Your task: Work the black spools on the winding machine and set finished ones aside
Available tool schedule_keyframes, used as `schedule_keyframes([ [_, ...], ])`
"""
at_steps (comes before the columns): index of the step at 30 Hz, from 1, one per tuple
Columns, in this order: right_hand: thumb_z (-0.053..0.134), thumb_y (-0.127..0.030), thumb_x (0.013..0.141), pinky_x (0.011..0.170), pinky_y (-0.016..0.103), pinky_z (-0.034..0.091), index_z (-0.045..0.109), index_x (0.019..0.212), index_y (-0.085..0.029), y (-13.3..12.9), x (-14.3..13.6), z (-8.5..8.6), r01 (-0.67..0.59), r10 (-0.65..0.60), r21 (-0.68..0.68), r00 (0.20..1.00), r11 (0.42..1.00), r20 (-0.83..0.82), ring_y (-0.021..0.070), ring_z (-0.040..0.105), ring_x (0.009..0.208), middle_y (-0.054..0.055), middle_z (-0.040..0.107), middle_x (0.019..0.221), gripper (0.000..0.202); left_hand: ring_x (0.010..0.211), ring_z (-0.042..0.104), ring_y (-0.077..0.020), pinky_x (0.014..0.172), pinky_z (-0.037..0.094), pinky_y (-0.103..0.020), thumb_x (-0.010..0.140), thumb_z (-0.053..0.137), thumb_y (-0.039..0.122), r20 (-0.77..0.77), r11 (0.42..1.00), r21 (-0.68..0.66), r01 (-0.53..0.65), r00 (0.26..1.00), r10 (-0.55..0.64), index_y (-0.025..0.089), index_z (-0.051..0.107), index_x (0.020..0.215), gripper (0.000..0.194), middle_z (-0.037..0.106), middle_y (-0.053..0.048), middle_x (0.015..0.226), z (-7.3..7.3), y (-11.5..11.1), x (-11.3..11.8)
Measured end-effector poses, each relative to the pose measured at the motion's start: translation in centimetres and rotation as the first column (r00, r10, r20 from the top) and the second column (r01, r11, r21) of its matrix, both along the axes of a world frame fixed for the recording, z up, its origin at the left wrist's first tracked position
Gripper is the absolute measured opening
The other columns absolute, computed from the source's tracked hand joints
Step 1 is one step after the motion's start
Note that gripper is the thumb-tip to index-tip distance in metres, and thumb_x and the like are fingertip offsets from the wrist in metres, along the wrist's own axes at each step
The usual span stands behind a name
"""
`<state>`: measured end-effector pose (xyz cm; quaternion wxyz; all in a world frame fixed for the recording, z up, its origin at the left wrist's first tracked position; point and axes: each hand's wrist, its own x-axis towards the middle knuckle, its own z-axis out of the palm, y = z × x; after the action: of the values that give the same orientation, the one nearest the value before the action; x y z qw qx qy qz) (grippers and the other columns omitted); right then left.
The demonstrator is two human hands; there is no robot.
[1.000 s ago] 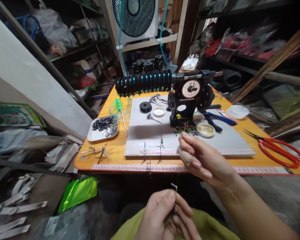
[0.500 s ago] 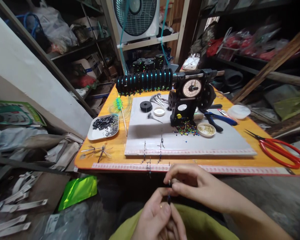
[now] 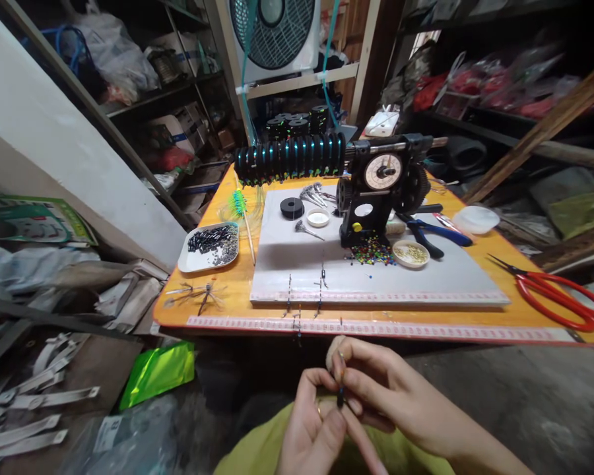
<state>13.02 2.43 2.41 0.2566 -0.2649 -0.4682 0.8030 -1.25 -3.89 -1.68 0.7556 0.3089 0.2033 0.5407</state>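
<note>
Dark piece: small and slim, held between the two hands, just in front of the bench edge; its details are too small for us to make out.
Left hand: we see its grip closed on the dark piece's lower end, thumb on top.
Right hand: its bent fingers and thumb meet at the dark piece's upper end; we cannot tell what, if anything, this grip pinches.
Bench: orange-yellow, with a pink-and-white tape along the near edge.
Board: grey-white, lying flat on the bench; on it we find a black spool, a heap of coloured beads and, touching the heap, a dish of gold bits.
Winder: black, with a round dial, standing upright behind the beads.
Tray: white, left of the board, holding black and grey bits.
Tools: blue-handled pliers and red-handled scissors, both to the right.
</note>
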Motion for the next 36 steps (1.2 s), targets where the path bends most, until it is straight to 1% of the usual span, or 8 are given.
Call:
schedule_keyframes([
  [2, 0.048, -0.037, 0.096, 0.043, 0.012, 0.018, 0.04, 0.091, -0.011, -0.3, -0.2, -0.1, -0.004, -0.004, -0.078, 0.996, 0.997, -0.092, -0.0022, 0.025, 0.045, -0.004, 0.038, 0.064, 0.028, 0.067, 0.063, -0.0052, 0.062, 0.04, -0.015, 0.098, 0.052, 0.031, 0.06, 1.0, -0.017, 0.017, 0.998, -0.016, 0.015, 0.035, 0.104, 0.024, 0.061, -0.003, 0.095, 0.5, 0.0, 0.1],
  [7, 0.05, -0.034, 0.095, 0.042, 0.011, 0.019, 0.042, 0.094, -0.012, -0.6, -0.3, -0.4, 0.045, -0.063, -0.139, 0.99, 0.989, -0.125, 0.0003, 0.028, 0.05, -0.003, 0.038, 0.063, 0.024, 0.067, 0.064, -0.0061, 0.06, 0.039, -0.012, 0.1, 0.047, 0.028, 0.144, 0.997, 0.022, 0.07, 0.987, -0.073, 0.016, 0.034, 0.105, 0.018, 0.059, -0.003, 0.097, 0.8, 0.1, 0.2],
  [13, 0.058, -0.029, 0.09, 0.042, 0.01, 0.026, 0.047, 0.088, -0.012, -0.4, -0.3, -0.6, 0.101, -0.129, -0.145, 0.972, 0.984, -0.197, 0.0016, 0.042, 0.051, 0.0, 0.043, 0.07, 0.02, 0.057, 0.055, -0.0029, 0.059, 0.036, -0.015, 0.093, 0.059, 0.04, -0.004, 0.995, -0.071, 0.064, 0.998, -0.065, 0.015, 0.035, 0.103, 0.036, 0.056, -0.003, 0.088, -0.6, -0.4, -0.1],
  [19, 0.053, -0.023, 0.092, 0.044, 0.008, 0.029, 0.049, 0.09, -0.013, -0.9, -0.8, -1.3, 0.093, -0.173, -0.252, 0.932, 0.963, -0.318, -0.0008, 0.04, 0.046, -0.002, 0.04, 0.065, 0.011, 0.057, 0.054, -0.0028, 0.055, 0.032, -0.014, 0.093, 0.057, 0.043, -0.058, 0.996, -0.065, 0.064, 0.996, -0.068, 0.015, 0.033, 0.104, 0.038, 0.057, -0.005, 0.092, -1.2, -0.4, -0.3],
  [22, 0.052, -0.022, 0.093, 0.043, 0.007, 0.028, 0.051, 0.091, -0.013, -1.0, -0.8, -1.6, 0.096, -0.188, -0.28, 0.926, 0.955, -0.326, -0.0012, 0.04, 0.045, -0.002, 0.039, 0.064, 0.008, 0.059, 0.054, -0.0028, 0.06, 0.035, -0.015, 0.093, 0.057, 0.043, -0.072, 0.997, -0.048, 0.059, 0.995, -0.062, 0.015, 0.034, 0.106, 0.039, 0.058, -0.006, 0.092, -1.2, -0.4, -0.2],
  [28, 0.054, -0.019, 0.09, 0.045, 0.007, 0.028, 0.056, 0.09, -0.013, -0.9, -0.9, -1.6, 0.142, -0.247, -0.304, 0.906, 0.942, -0.344, -0.0042, 0.044, 0.048, 0.002, 0.047, 0.088, 0.006, 0.059, 0.055, -0.0033, 0.062, 0.037, -0.015, 0.094, 0.055, 0.041, -0.044, 0.997, -0.022, 0.074, 0.996, -0.075, 0.014, 0.034, 0.108, 0.037, 0.06, -0.009, 0.095, -1.4, -0.3, 0.0],
  [32, 0.052, -0.018, 0.091, 0.042, 0.007, 0.026, 0.058, 0.09, -0.013, -0.8, -1.1, -1.2, 0.142, -0.255, -0.306, 0.893, 0.941, -0.371, -0.0055, 0.04, 0.046, 0.001, 0.048, 0.09, 0.007, 0.062, 0.058, -0.0039, 0.065, 0.039, -0.016, 0.096, 0.054, 0.038, -0.023, 0.998, 0.002, 0.055, 0.998, -0.055, 0.013, 0.035, 0.109, 0.033, 0.06, -0.009, 0.097, -1.4, -0.2, 0.1],
  [36, 0.056, -0.021, 0.089, 0.04, 0.006, 0.022, 0.057, 0.088, -0.013, -0.9, -1.3, -0.8, 0.148, -0.275, -0.351, 0.898, 0.924, -0.344, -0.006, 0.039, 0.044, 0.001, 0.047, 0.091, 0.009, 0.064, 0.059, -0.0046, 0.069, 0.042, -0.018, 0.097, 0.053, 0.035, 0.011, 0.997, -0.009, 0.076, 0.997, -0.076, 0.014, 0.036, 0.11, 0.03, 0.062, -0.006, 0.091, -1.4, -0.2, 0.1],
])
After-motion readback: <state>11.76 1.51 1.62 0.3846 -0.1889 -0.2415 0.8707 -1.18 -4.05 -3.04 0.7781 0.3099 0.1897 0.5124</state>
